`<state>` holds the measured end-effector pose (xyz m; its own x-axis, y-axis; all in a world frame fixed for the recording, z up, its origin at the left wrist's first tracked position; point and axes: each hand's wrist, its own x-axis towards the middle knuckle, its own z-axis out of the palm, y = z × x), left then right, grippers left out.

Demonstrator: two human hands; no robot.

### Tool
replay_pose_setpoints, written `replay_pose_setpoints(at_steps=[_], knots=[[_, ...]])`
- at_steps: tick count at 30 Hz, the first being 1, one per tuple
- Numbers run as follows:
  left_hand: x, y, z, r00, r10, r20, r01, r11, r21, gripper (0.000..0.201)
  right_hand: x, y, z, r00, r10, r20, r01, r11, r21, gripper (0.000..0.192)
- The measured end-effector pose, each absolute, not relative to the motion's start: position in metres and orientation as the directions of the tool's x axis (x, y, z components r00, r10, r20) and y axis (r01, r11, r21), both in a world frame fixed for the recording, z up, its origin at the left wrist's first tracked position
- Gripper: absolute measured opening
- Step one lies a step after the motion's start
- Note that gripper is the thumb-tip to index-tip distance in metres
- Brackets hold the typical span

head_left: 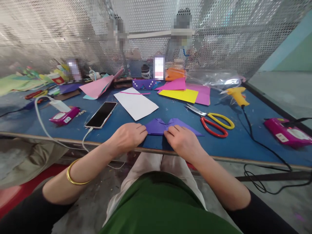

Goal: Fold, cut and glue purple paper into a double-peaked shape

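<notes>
A folded piece of purple paper [156, 126] lies near the front edge of the blue table, with pointed ends and creases near its middle. My left hand [133, 134] is at its left end, fingers closed on the paper's edge. Over its right half, my right hand [181, 139] pinches the paper with bent fingers. Both hands hide parts of the sheet. To the right, scissors [206, 114] with one red and one yellow handle lie with blades slightly apart. A white sheet [137, 104] with a thin pink strip [135, 93] on it lies behind my hands.
A charging phone [101, 114] and a magenta power strip [64, 116] are at left. Yellow paper [179, 95] and pink sheets lie behind. A yellow glue gun [237, 95] and another magenta power strip [286, 131] are at right, cords trailing. Perforated metal [151, 19] backs the table.
</notes>
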<state>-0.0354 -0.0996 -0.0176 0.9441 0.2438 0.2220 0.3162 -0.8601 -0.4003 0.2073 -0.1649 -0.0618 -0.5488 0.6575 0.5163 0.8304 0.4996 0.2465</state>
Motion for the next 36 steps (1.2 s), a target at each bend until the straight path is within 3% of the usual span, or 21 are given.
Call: replay_pose_setpoints(at_steps=[7, 15, 23, 29, 36], knots=[[-0.038, -0.093, -0.018, 0.896, 0.311, 0.315, 0.409, -0.855, -0.319, 0.032, 0.209, -0.166, -0.06, -0.475, 0.672, 0.568, 0.87, 0.457, 0.187, 0.019], [-0.039, -0.084, -0.02, 0.825, 0.385, 0.414, 0.49, -0.852, -0.185, 0.022, 0.209, -0.149, -0.056, -0.423, 0.683, 0.595, 0.888, 0.445, 0.119, 0.023], [-0.033, -0.108, -0.032, 0.811, 0.247, 0.531, 0.446, -0.848, -0.286, 0.014, 0.2, -0.17, -0.055, -0.427, 0.65, 0.628, 0.883, 0.448, 0.136, 0.026], [-0.032, -0.125, -0.04, 0.831, 0.192, 0.522, 0.44, -0.801, -0.406, 0.025, 0.189, -0.185, -0.061, -0.438, 0.62, 0.651, 0.867, 0.483, 0.122, 0.027], [-0.062, -0.125, -0.047, 0.831, 0.313, 0.46, 0.494, -0.796, -0.349, 0.031, 0.214, -0.207, -0.069, -0.243, 0.715, 0.655, 0.91, 0.402, -0.102, 0.024]])
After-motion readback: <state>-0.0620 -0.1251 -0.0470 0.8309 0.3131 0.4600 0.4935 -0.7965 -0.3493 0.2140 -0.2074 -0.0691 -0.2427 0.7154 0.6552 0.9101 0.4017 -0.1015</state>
